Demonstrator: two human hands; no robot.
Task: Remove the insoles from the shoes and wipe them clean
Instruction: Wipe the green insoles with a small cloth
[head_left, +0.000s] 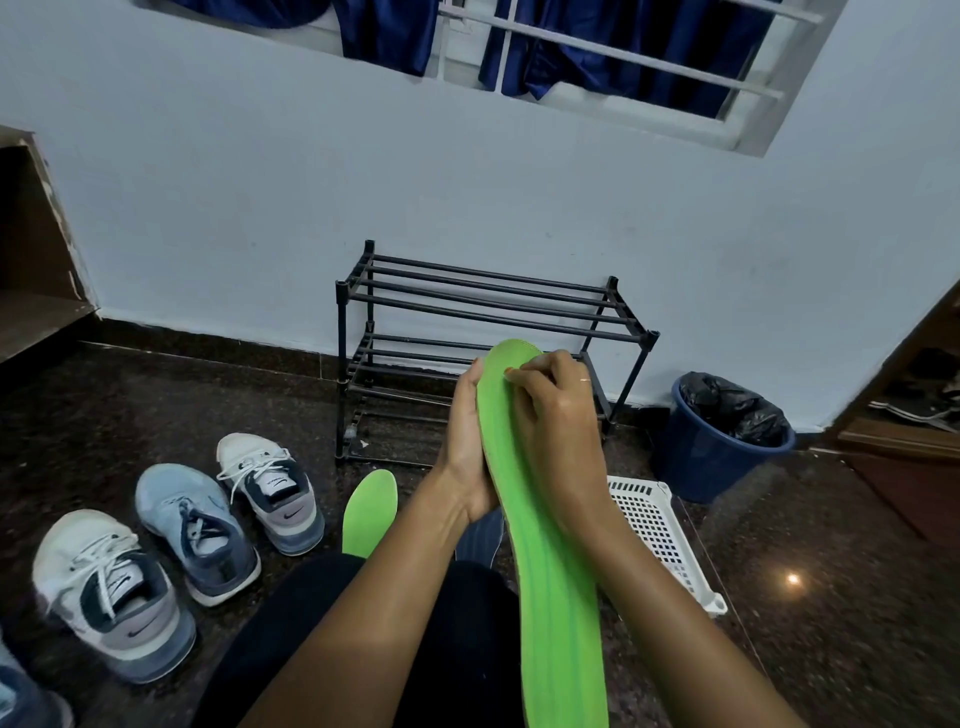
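Observation:
I hold a long green insole (550, 545) upright in front of me, toe end up. My left hand (467, 441) grips its left edge at mid-length, fingers hidden behind it. My right hand (556, 410) lies over the toe part with fingers curled and the thumb tip on the green surface. No cloth shows in either hand. A second green insole (370, 512) lies on the floor by my knee. A dark striped insole (480, 535) shows partly under my left wrist. Two white sneakers (270, 488) (104, 587) and a light blue sneaker (195, 530) stand at the left.
A black shoe rack (467, 322) stands bare against the wall ahead. A blue bin (722, 441) lined with a black bag is at the right, with a white perforated basket (660, 535) in front of it. Another shoe (26, 696) is cut off at bottom left.

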